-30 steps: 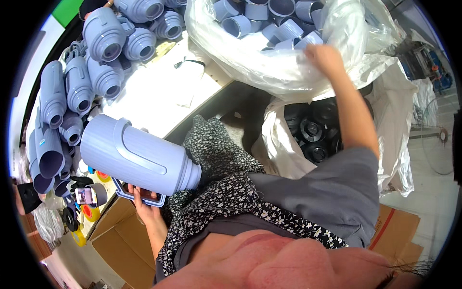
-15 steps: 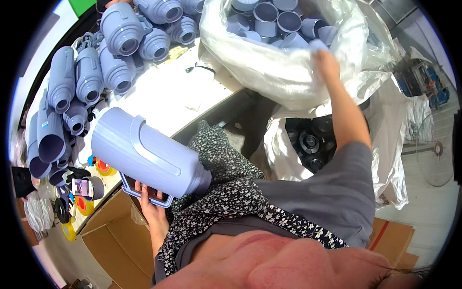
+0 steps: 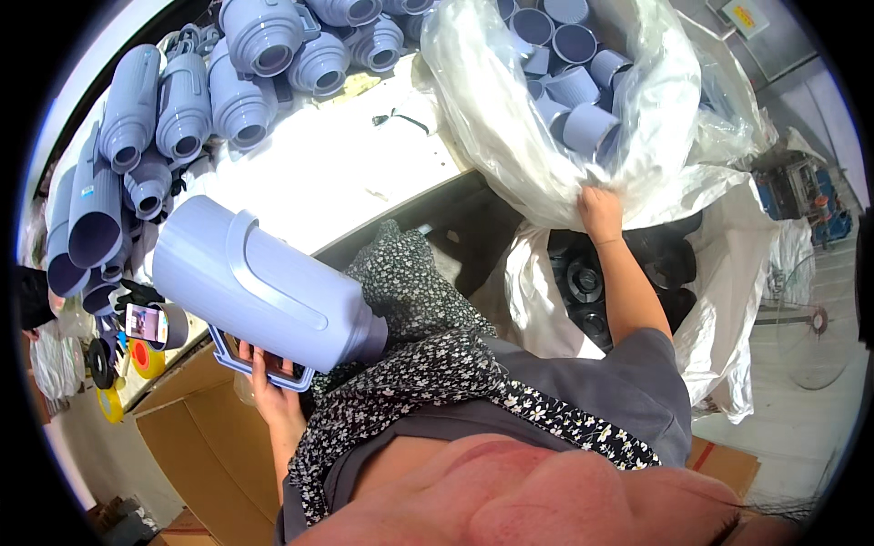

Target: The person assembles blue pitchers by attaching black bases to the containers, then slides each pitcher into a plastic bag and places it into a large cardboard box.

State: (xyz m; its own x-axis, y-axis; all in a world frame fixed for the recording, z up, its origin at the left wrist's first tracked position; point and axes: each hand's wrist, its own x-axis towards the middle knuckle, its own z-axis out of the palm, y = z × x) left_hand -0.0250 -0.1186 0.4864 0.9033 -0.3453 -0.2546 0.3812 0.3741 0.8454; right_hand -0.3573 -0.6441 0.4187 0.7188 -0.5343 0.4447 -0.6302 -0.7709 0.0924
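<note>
Flask [image 3: 264,282] steady at the left, bag [image 3: 482,109] rim drawn in at the right

The big lavender flask lies tilted across the near edge of the table [image 3: 364,182], its base end out over the tabletop and its stepped neck pointing inward at the floral apron [image 3: 401,282]. The left hand [image 3: 273,396] carries it from below: the fingers are hooked closed through the loop handle [image 3: 226,352]. That hold looks sound, but the weight hangs from one side, so keeping the wrist firm and the body of the flask resting toward the apron should stop it rolling. Whether the neck touches the cloth cannot be told.

The right hand [image 3: 601,214] is curled into a fist at the near rim of the clear bag, beyond the table's right end, with plastic bunched just above the knuckles. The fingertips are hidden, though the gathers suggest a firm pinch. Taking a full fold of film, rather than a single layer, would lower the risk of tearing; an even, gentle pull keeps the lavender cups [image 3: 590,127] inside from spilling over the rim. Below the forearm, a white sack [image 3: 537,300] of black parts [image 3: 585,278] stands open, so the elbow is best kept clear of its edge.
</note>
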